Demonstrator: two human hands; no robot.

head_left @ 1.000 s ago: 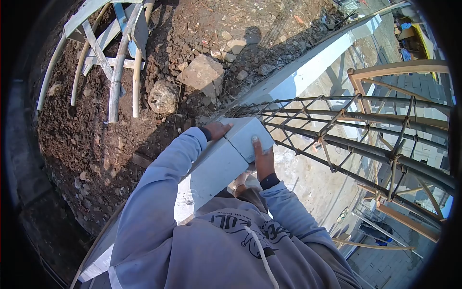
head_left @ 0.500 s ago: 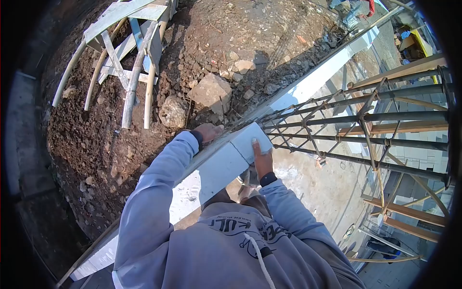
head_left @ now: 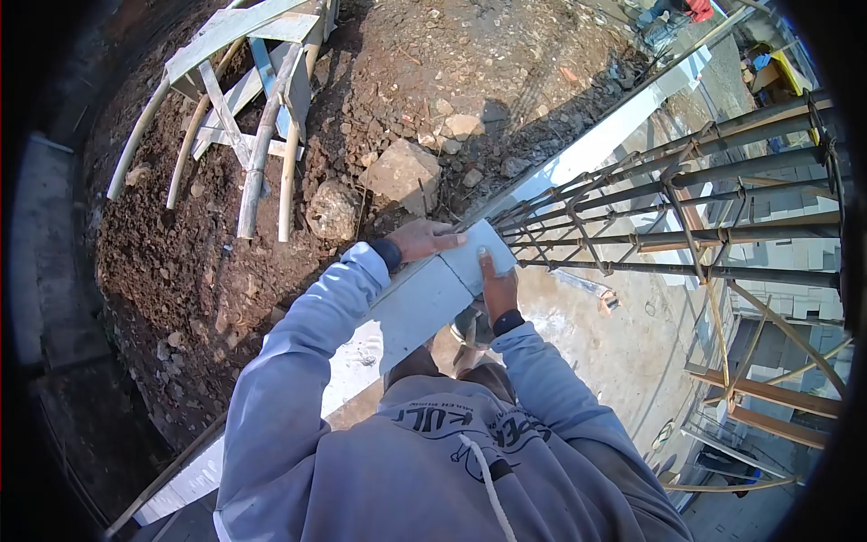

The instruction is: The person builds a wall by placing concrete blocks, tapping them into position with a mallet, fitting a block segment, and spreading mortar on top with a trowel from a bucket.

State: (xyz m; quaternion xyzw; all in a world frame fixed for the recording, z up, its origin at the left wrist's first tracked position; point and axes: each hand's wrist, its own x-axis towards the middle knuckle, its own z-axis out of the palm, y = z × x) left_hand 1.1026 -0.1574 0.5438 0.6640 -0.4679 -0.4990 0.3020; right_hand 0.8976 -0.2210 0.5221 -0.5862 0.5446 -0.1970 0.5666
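Left hand (head_left: 426,241) and right hand (head_left: 499,287) on 1 white block (head_left: 467,261)

The chest of the grey sweatshirt (head_left: 388,483) bears large dark lettering (head_left: 449,418); it appears to read "KULI" on one side, "PER" on the other. Smaller print (head_left: 439,406) alongside is illegible.

Head view: one wide-angle camera, worn on the person's head. Facing: forward and steeply down. Border: round, dark, cutting off the corners. Nearest the lens: the wearer's hoodie (head_left: 406,483), lower middle, seen from above. Near, mid-frame: left hand (head_left: 423,241) and right hand (head_left: 499,287), viewed from the wrist side. Farther off: stony soil (head_left: 433,68), upper middle; steel rebar cage (head_left: 655,241), running to the right edge.
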